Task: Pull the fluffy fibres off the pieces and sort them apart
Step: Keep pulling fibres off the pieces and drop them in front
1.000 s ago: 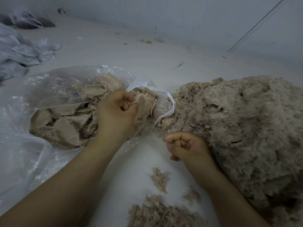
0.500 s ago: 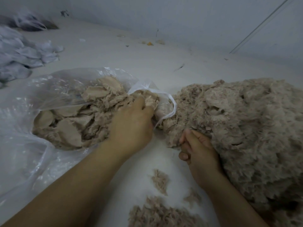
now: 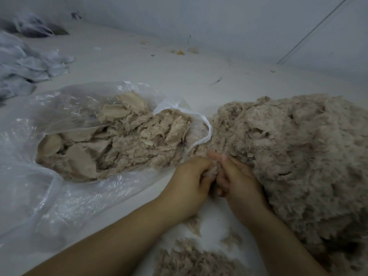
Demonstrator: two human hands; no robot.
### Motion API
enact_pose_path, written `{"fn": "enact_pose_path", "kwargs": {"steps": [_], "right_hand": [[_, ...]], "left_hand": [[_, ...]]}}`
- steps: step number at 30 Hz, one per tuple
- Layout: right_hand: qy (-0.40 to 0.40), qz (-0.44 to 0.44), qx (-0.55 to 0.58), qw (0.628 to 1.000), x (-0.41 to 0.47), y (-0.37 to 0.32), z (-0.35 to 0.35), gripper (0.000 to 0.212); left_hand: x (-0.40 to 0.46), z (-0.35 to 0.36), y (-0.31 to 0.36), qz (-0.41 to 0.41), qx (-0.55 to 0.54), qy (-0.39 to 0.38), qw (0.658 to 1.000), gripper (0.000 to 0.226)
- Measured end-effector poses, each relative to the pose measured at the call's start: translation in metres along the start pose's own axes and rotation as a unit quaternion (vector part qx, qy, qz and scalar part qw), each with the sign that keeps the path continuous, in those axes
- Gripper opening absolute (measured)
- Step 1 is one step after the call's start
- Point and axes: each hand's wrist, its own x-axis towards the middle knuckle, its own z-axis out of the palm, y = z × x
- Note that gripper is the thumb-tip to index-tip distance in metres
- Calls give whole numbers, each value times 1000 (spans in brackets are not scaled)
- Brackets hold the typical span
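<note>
At frame centre, left hand (image 3: pixel 190 181) and right hand (image 3: pixel 237 180) together pinch one fibre tuft (image 3: pixel 214 171). Strip in short pulls; keep the right-side fluff pile (image 3: pixel 288 156) undisturbed.

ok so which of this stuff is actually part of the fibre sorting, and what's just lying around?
In the job:
- left hand and right hand, gripping one fluffy piece
- big fluffy heap
- clear bag of pieces
- loose fluff

Lying about:
- grey-blue cloth pile
- small debris by the wall
</note>
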Motion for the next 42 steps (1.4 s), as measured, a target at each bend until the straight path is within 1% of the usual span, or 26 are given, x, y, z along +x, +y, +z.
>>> {"fn": "enact_pose_path", "kwargs": {"steps": [2, 4, 6, 8, 11, 13, 14, 16, 17, 18, 20, 21, 22, 24, 26, 27, 30, 32, 34, 36, 37, 38, 39, 41, 42], "right_hand": [[17, 18, -3, 1000, 1, -1, 0, 29], [31, 29, 0, 999, 1, -1, 0, 25], [35, 32, 2, 999, 3, -1, 0, 24], [45, 29, -1, 999, 4, 1, -2, 26], [63, 28, -13, 998, 7, 5, -2, 36], [59, 38, 4, 998, 8, 5, -2, 32], [52, 34, 9, 998, 8, 6, -2, 29], [24, 9, 11, 1000, 4, 5, -4, 26], [6, -7, 11, 1000, 2, 4, -4, 27], [-15, -20, 7, 1000, 0, 3, -5, 29], [-50, -22, -24, 998, -2, 2, -5, 38], [-58, -15, -38, 997, -2, 1, -4, 44], [-63, -6, -42, 997, -2, 1, -4, 49], [-63, -3, -28, 998, 1, 2, -5, 54], [-63, -9, -12, 998, 2, 3, -6, 42], [-72, -14, -13, 997, 2, 3, -7, 37], [-95, -34, -35, 994, 1, 5, -7, 22], [-87, -46, -43, 994, 2, 6, -6, 20], [-85, -58, -54, 993, 2, 8, -7, 24], [-97, -66, -63, 991, 2, 8, -7, 31], [-104, -69, -67, 990, 1, 8, -6, 35], [-110, -74, -68, 989, 0, 9, -6, 36], [-112, -75, -68, 988, 0, 8, -4, 37], [-102, -63, -59, 991, 0, 9, -4, 41], [-95, -57, -49, 993, 0, 10, -6, 42]], "left_hand": [[-8, 6, -1, -55, -30, 3, 998, 35], [-12, 9, 2, -105, -65, -15, 992, 21], [-15, 8, 6, -144, -111, -30, 983, 15], [-25, 5, 11, -160, -134, -41, 977, 18], [-45, 5, 16, -168, -123, -75, 975, 17], [-47, 4, 17, -191, -133, -48, 971, 20], [-44, 3, 15, -215, -168, -27, 962, 22], [-34, -1, 12, -264, -278, -3, 924, 22], [-30, -2, 11, -276, -322, -7, 906, 22], [-28, -3, 10, -278, -338, -24, 899, 22], [-28, -2, 10, -265, -332, -64, 903, 21], [-28, -1, 10, -259, -327, -71, 906, 21], [-27, -1, 10, -255, -327, -62, 908, 23], [-17, -2, 6, -240, -304, -6, 922, 30], [-4, -5, 0, -190, -230, 54, 953, 31], [1, -7, -2, -154, -190, 70, 967, 30], [3, -10, -5, -48, -63, 89, 993, 31], [-4, -11, -8, 5, 6, 103, 995, 31], [-10, -12, -9, 66, 56, 102, 991, 25], [-12, -13, -9, 130, 115, 93, 980, 15], [-12, -14, -9, 158, 139, 86, 974, 16], [-12, -13, -9, 179, 144, 75, 970, 18], [-12, -11, -8, 189, 126, 62, 972, 19], [-14, -10, -5, 168, 51, 60, 983, 23], [-14, -10, -6, 139, 13, 82, 987, 23]]}}
